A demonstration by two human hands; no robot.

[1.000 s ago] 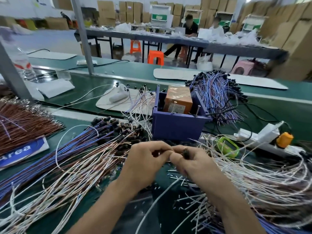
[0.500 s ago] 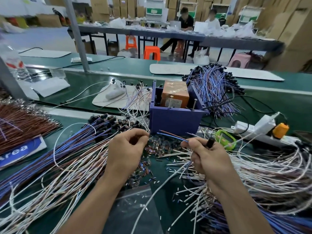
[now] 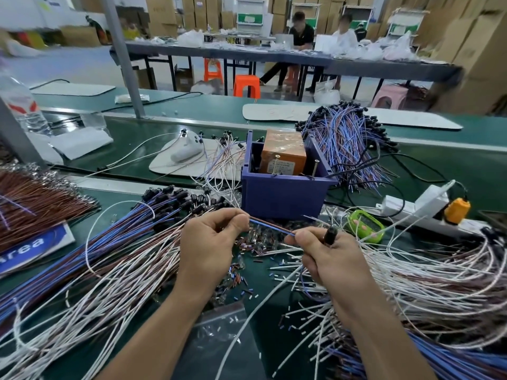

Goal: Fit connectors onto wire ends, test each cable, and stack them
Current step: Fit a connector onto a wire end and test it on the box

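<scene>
Head view: the left hand pinches a blue-and-brown wire pair between thumb and forefinger. The right hand pinches it further along, with a black connector clamped in the same fingers. The pair spans the gap between the two hands, above a scatter of small loose parts on the green bench. Just behind stands a purple bin. Cables tipped with black connectors fan out at left — white wires heap at right.

The left hand and right hand have parted, the wire stretched between them.
</scene>
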